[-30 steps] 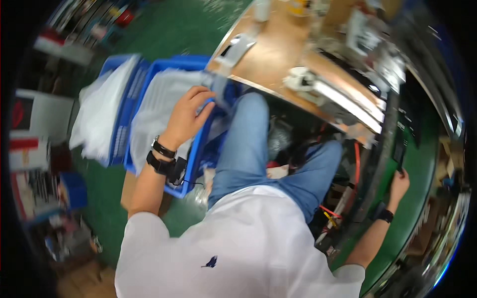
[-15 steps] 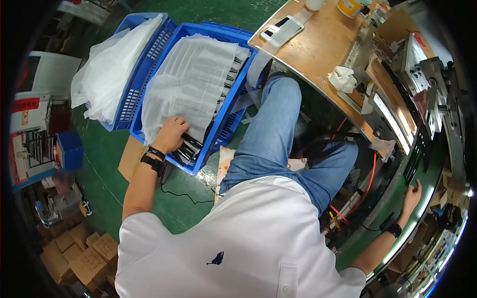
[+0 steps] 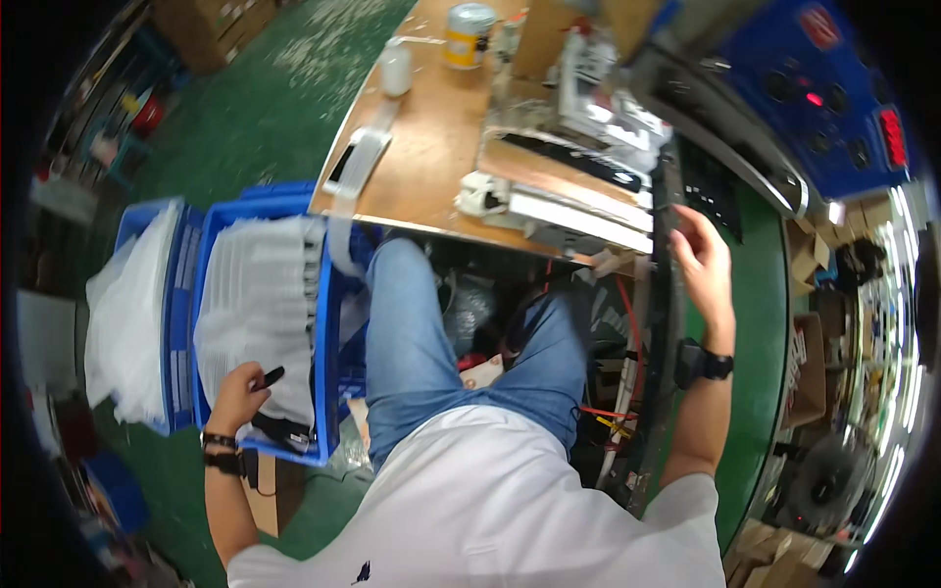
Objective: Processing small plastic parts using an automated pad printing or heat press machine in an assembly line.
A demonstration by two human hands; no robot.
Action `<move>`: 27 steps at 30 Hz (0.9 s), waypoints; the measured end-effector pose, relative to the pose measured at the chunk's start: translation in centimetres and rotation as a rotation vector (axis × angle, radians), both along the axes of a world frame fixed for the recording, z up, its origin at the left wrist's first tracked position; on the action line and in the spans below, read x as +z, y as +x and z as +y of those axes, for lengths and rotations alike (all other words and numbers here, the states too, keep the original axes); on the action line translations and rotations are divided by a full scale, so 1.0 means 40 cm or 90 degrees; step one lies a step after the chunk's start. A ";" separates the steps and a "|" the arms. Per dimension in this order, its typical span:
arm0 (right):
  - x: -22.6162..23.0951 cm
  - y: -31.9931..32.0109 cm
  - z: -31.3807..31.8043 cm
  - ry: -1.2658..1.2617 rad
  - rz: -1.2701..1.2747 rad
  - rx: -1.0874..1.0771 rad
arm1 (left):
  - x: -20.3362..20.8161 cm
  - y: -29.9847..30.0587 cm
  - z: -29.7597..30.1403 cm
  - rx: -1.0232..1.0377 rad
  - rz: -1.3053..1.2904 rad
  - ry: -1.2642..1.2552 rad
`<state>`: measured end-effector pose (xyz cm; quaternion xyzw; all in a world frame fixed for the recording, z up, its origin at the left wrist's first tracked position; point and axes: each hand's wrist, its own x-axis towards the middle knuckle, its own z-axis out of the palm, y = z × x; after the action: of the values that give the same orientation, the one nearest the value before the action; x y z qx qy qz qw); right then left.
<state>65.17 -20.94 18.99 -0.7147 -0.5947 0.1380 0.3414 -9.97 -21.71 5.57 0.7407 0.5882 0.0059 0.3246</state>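
Observation:
My left hand [image 3: 235,394] is closed on a short black rod-like part [image 3: 269,377], over the near end of a blue crate [image 3: 321,431]. White translucent sheeting [image 3: 257,284] covers much of what lies in that crate; more black parts [image 3: 284,431] show below my hand, and dark ends stick out along the sheeting's right side. At the right, my right hand [image 3: 704,269] is raised beside a dark rail [image 3: 667,294], fingers apart and holding nothing I can see. Beyond it lie flat black pieces [image 3: 711,201] on a green surface.
A second blue crate [image 3: 178,333], heaped with white sheets [image 3: 137,314], stands left. The wooden table [image 3: 431,127] ahead bears a phone [image 3: 343,167], a white bottle [image 3: 395,67], a yellow-labelled tub [image 3: 469,37] and a crumpled cloth [image 3: 478,196]. A blue control box [image 3: 833,93] sits upper right.
My view has swung to the right. The left hand has lifted out of the crate's near end with a black part showing in its fingers. The right hand has moved forward along the rail.

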 end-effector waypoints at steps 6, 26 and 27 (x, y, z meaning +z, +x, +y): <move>0.112 -0.129 0.114 0.043 0.070 0.105 | 0.131 0.211 0.152 0.218 -0.241 0.148; -0.042 0.275 -0.356 0.099 -0.004 -0.289 | 0.406 1.169 0.415 -0.421 -0.243 0.591; -0.071 0.322 -0.386 0.098 -0.005 -0.296 | 0.403 1.179 0.408 -0.421 -0.231 0.616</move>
<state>78.06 -36.39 16.16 -0.8048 -0.4242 0.0076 0.4151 37.19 -5.40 21.68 0.9346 0.1934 0.2970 0.0312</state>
